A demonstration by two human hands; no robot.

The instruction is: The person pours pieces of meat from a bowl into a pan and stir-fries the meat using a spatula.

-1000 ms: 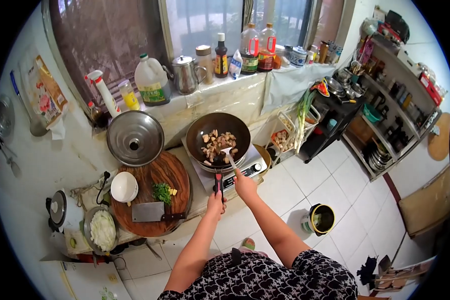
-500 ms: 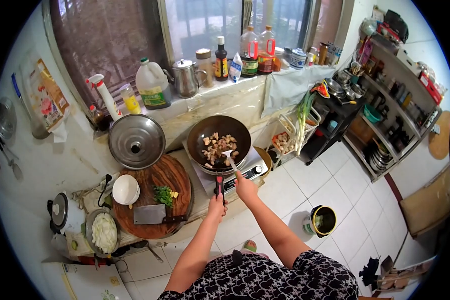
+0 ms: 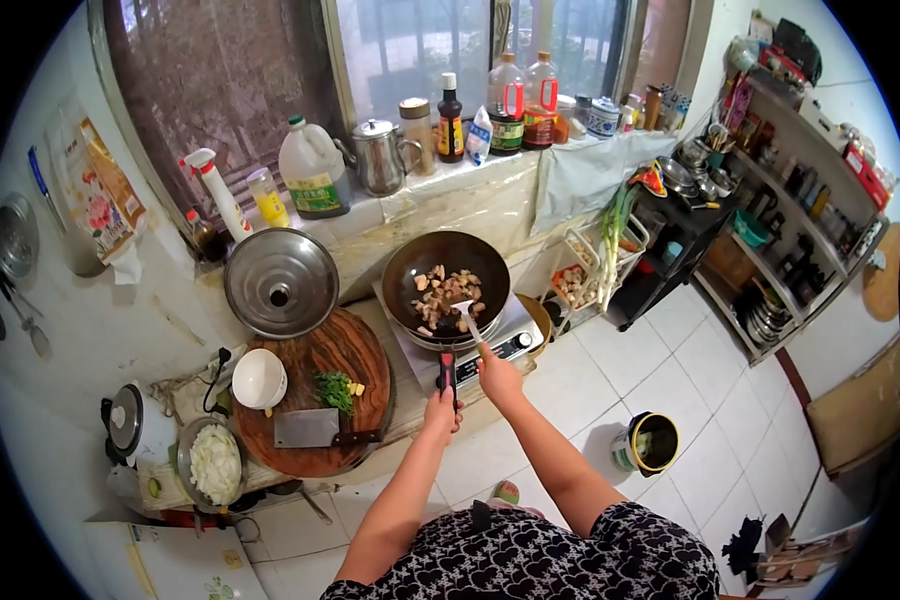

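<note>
The dark, round wok point(image 3: 401, 272) sits upright on the silver cooker point(image 3: 516, 322), its black and red handle point(image 3: 448, 370) reaching over the cooker's near edge. Small browned and pale pieces point(image 3: 444, 293), probably meat, lie loosely scattered across its bottom. The spatula point(image 3: 471, 323) slants over the wok's near rim, pale head inside.

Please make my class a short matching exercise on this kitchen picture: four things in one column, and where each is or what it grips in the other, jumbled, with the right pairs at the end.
Things
1. Left hand
2. Right hand
3. Cleaver
4. Food pieces

Places and states
A. Lying on the round board
B. Inside the wok
C. Gripping the wok handle
D. Gripping the spatula

Right pairs: 1-C, 2-D, 3-A, 4-B
</note>
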